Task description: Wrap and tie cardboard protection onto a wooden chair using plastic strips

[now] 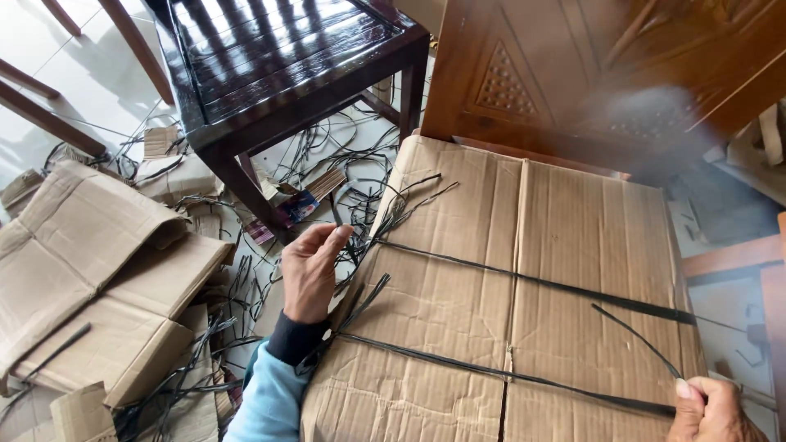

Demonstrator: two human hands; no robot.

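left hand (311, 274) loosely open at cardboard box (565, 270) edge | right hand (711, 411) pinching black strap (508, 375)

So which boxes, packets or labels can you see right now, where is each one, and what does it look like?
Large cardboard box: centre right, under both hands, brown, flat top, crossed by black straps.
Flattened cardboard boxes: left on the floor, brown, creased and folded.
Small printed packet: on the floor beside the dark wooden chair leg, blue and red.
No signs or screens in view.
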